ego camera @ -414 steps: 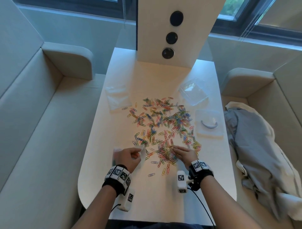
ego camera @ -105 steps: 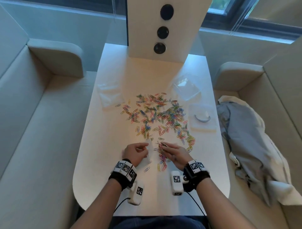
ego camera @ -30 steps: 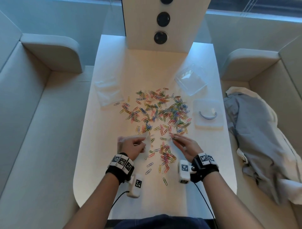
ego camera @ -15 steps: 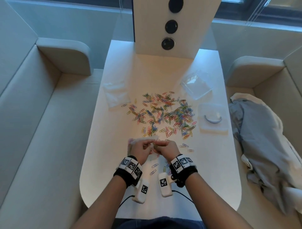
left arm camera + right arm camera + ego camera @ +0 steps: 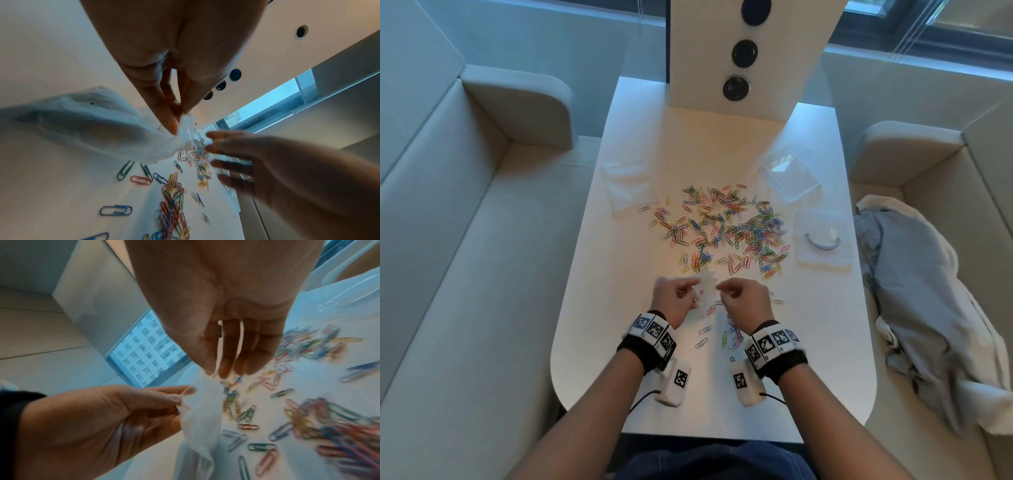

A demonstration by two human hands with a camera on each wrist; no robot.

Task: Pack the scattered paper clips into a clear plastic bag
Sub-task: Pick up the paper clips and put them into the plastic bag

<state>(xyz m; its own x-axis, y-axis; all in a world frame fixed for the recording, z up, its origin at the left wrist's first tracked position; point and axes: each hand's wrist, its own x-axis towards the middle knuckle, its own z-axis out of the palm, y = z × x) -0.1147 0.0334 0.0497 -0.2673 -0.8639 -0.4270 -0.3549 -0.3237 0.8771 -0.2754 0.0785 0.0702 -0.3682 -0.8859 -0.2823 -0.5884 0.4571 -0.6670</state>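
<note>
Several coloured paper clips [image 5: 726, 229] lie scattered over the middle of the white table [image 5: 619, 342], with a smaller bunch [image 5: 732, 337] near my wrists. My left hand [image 5: 697, 293] pinches the top edge of a small clear plastic bag [image 5: 707, 294] between thumb and forefinger and holds it up above the table. The left wrist view shows that pinch [image 5: 180, 123] with the bag [image 5: 102, 129] hanging to the left. My right hand [image 5: 218, 369] has straight fingers, and its tips are at the bag's mouth [image 5: 201, 418]. I see no clip in it.
A stack of clear bags [image 5: 628, 188] lies at the table's left. A clear plastic box [image 5: 791, 174] and its lid [image 5: 822, 240] sit at the right. A white upright panel [image 5: 736, 51] stands at the far end. A grey cloth [image 5: 928, 291] lies on the right bench.
A second ago my right hand was down at the clips. It came to the bag in my left hand and now sits just right of its mouth. The near clips have thinned out.
</note>
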